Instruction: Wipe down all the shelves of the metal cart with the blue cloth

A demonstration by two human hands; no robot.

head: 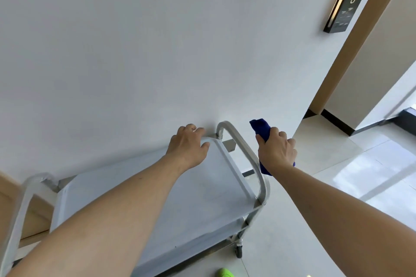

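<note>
While we have only the head view to go by, it puts us at the opening of the job, or between passes: the blue cloth (261, 130) is off the metal and held beside the metal cart (157, 198), not on any shelf. The top shelf (202, 186) lies bare below our arms, and a lower shelf shows only as a thin edge beneath it, near the cart's caster (238, 252).

Our right hand (278, 153) hangs just outside the cart's right handle loop (245, 150), back of the hand up, fingers curled round the bunched cloth, which sticks out both beyond the knuckles and under the wrist. Our left hand (189, 146) reaches to the far corner of the top shelf, against the wall (135, 51) behind the cart; its fingers bend loosely over the raised rim there, perhaps steadying the cart, though we cannot tell whether they actually grip the rim or merely rest on it.

We judge the next move calls for bringing the cloth inward over the handle loop and down flat onto the top shelf, then sweeping along it while the left hand braces the cart against rolling. The lower shelf will call for stooping, since the top one hides it.
</note>
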